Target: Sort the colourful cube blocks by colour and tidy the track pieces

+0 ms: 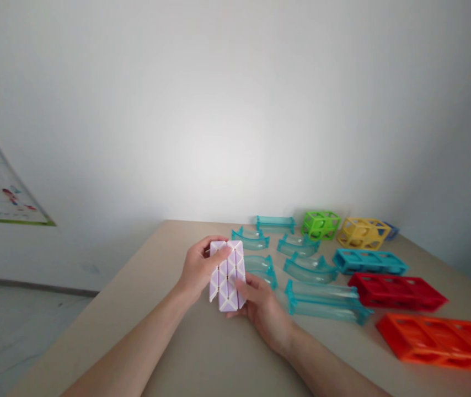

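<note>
Between my two hands is a snake cube puzzle (pixel 228 278), lilac with white triangle edges, folded into a flat block and held up over the table. My left hand (pixel 199 267) grips its upper left side, thumb across the front face. At the lower right, my right hand (pixel 262 306) pinches the block with the thumb in front and fingers behind. One corner at the lower left juts out with a notch beside it. The back of the puzzle is hidden from me.
On the beige table (pixel 136 286), several clear teal track pieces (pixel 322 300) lie right of my hands. Further right are frame blocks: green (pixel 320 225), yellow (pixel 363 233), blue (pixel 370 261), red (pixel 396 291) and orange (pixel 442 341). A white wall (pixel 219 110) rises behind.
</note>
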The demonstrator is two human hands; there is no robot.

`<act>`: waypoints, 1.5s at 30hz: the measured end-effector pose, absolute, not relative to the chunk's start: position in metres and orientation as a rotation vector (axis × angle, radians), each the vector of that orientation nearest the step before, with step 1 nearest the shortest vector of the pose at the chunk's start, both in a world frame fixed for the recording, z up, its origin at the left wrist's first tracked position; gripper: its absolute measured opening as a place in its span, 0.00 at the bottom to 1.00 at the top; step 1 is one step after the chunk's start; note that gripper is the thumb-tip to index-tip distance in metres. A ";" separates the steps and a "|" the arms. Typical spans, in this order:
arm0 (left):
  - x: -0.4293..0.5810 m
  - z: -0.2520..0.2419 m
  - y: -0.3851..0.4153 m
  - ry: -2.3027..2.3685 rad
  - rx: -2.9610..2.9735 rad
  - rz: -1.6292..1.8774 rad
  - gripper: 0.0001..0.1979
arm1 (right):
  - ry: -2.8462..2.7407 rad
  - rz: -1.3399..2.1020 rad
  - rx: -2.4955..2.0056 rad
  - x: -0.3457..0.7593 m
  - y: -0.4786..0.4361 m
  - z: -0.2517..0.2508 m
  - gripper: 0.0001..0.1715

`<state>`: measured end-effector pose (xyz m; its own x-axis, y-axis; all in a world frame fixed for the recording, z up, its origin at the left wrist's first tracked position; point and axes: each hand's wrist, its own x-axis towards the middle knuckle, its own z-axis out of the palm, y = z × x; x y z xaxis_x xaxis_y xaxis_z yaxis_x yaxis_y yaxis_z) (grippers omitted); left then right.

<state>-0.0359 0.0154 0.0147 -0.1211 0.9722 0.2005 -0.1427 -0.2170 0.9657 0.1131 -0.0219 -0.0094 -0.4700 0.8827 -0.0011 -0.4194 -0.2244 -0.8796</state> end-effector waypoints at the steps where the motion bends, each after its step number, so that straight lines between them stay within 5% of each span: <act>1: -0.036 0.015 0.015 1.081 1.198 1.520 0.16 | -1.139 1.794 -0.658 0.113 -0.022 -0.010 0.22; 15: -0.046 0.026 0.013 0.892 1.093 1.480 0.09 | -1.040 1.569 -0.768 0.113 -0.021 -0.011 0.24; 23: -0.073 0.033 0.010 0.734 1.283 0.647 0.20 | -1.298 1.253 -0.975 0.117 -0.022 -0.013 0.19; 34: -0.073 0.000 0.015 0.731 1.442 0.317 0.11 | -2.040 0.395 -1.251 0.114 -0.046 -0.001 0.12; 41: -0.077 -0.013 0.012 0.553 1.256 0.263 0.18 | -2.166 0.342 -1.316 0.110 -0.082 -0.008 0.29; 45: -0.089 -0.008 0.016 0.487 1.206 0.162 0.21 | -2.319 0.186 -1.307 0.130 -0.104 -0.018 0.14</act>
<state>-0.0892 0.0159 -0.0081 0.8859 0.3736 -0.2749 0.1348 0.3595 0.9233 0.1297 -0.1038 -0.0178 -0.4365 0.8365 0.3312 0.7729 0.5371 -0.3379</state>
